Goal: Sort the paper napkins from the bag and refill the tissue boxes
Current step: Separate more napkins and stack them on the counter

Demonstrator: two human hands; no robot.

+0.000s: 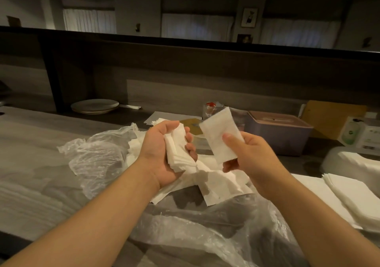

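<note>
My left hand [162, 151] grips a small stack of folded white napkins [177, 150], palm up, above the counter. My right hand [254, 161] pinches a single folded white napkin [221, 136] between thumb and fingers, held upright just right of the stack. Under both hands lies a loose heap of napkins [218, 182] on a crumpled clear plastic bag [96, 153]. A purple tissue box [281, 133] with a slotted pink lid stands behind my right hand. A neat pile of flat napkins [355, 196] lies at the right edge.
Stacked white plates [94, 105] sit at the back left under a dark raised ledge. A small glass [209, 109] stands behind the napkins. A brown board [333, 114] and a white carton [362, 133] are at the far right. A white bowl-like lid [337, 155] lies beside the tissue box.
</note>
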